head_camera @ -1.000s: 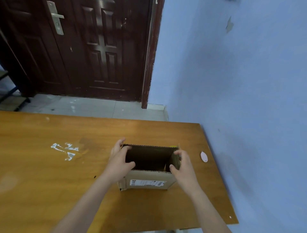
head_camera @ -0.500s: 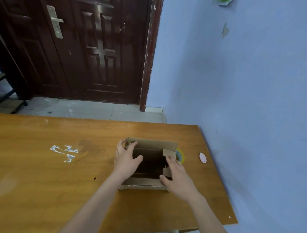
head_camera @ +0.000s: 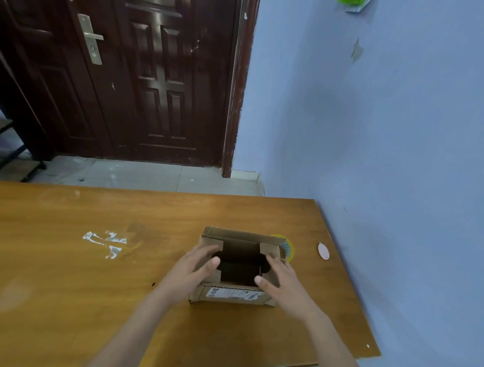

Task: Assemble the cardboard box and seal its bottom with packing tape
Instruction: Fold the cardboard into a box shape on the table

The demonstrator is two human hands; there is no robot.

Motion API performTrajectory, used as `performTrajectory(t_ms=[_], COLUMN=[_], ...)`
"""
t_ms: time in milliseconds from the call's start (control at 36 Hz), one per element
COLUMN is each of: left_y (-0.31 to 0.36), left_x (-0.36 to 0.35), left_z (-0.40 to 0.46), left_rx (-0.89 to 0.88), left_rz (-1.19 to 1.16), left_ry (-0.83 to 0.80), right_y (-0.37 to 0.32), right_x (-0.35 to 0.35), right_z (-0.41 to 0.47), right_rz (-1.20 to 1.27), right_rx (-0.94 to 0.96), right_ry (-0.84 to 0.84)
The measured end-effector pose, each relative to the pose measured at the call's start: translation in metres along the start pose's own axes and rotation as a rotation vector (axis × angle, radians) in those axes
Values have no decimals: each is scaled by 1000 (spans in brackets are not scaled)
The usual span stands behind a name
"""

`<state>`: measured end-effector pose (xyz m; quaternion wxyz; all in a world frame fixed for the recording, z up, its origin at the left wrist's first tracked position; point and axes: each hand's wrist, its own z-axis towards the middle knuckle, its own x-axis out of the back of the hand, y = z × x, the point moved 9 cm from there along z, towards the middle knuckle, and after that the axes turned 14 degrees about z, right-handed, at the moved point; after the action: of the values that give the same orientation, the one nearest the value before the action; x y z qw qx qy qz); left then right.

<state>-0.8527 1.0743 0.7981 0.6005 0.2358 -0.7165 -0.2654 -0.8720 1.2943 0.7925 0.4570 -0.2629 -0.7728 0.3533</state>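
Blue wall (head_camera: 379, 131) fills the right half of the frame; dark door (head_camera: 146, 83) w/ metal handle (head_camera: 91, 39) takes the upper left, pale floor (head_camera: 136, 174) below it. Wooden desk (head_camera: 78, 275) spans the lower frame, w/ a white scuff patch (head_camera: 106, 242) at left-centre. Box (head_camera: 235, 267) stands on the desk at lower centre, open end up, dark inside; far long flap up, two short side flaps folded inward, near flap hangs toward the camera w/ a white label (head_camera: 233, 294) on it. Left hand (head_camera: 195, 264) lies on the left short flap, fingers fairly straight, pressing, not gripping. Right hand (head_camera: 281, 277) lies on the right short flap the same way, fingers extended, thumb at the near edge. Tape roll (head_camera: 288, 248), yellow-rimmed, peeks out just behind the box's right far corner, mostly hidden. Small white oval tag (head_camera: 323, 251) lies on the desk right of it, near the wall. Green item (head_camera: 351, 3) at the top right edge, cut off.
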Motion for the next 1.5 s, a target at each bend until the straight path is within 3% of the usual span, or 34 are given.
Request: performTrajectory(t_ms=[194, 389, 583, 778, 1056, 1167, 1278, 1500], left_y=[1, 11, 25, 12, -22, -31, -41, -30], left_x=[-19, -27, -44, -77, -56, -53, -53, -56], left_z=[-9, 0, 6, 5, -12, -12, -13, -10], left_rx=[-208, -244, -272, -212, -56, 17, 129, 186], left_rz=[201, 242, 226, 224, 76, 36, -26, -29], left_ry=[-158, 3, -2, -69, 57, 87, 136, 222], right_y=[12, 18, 27, 35, 22, 20, 27, 44], right_x=[-1, 4, 36, 31, 3, 6, 16, 18], right_z=[0, -1, -1, 2, 6, 9, 11, 15], right_rz=[3, 22, 55, -42, -109, -21, 119, 87], right_rx=[-65, -62, -51, -47, -18, -21, -26, 8], right_ry=[-87, -76, 81, 83, -35, -53, 19, 231])
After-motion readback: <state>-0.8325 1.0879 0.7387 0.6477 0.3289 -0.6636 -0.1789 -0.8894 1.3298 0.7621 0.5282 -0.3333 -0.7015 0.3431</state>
